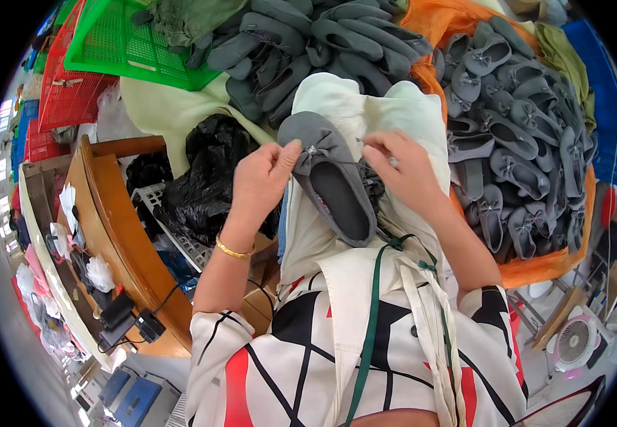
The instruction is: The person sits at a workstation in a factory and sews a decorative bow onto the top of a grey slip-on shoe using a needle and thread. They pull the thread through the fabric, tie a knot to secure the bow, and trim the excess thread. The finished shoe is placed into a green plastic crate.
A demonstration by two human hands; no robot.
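A grey slip-on shoe (337, 188) with a bow and a small shiny ornament on its toe part rests over my lap, toe pointing away from me. My left hand (260, 178) grips its left edge near the bow, thumb on top. Just right of the shoe, my right hand (402, 167) is raised with thumb and fingers pinched together. Whatever it may hold is too small to make out. A white cloth (412, 117) covers my legs beneath the shoe.
Beyond my knees lies a heap of grey shoes (280, 32). An orange-lined container (543, 269) full of bowed grey shoes stands on the right. On the left are a green basket (141, 46), black plastic bags (212, 185) and a wooden table (120, 242). A fan (577, 340) stands lower right.
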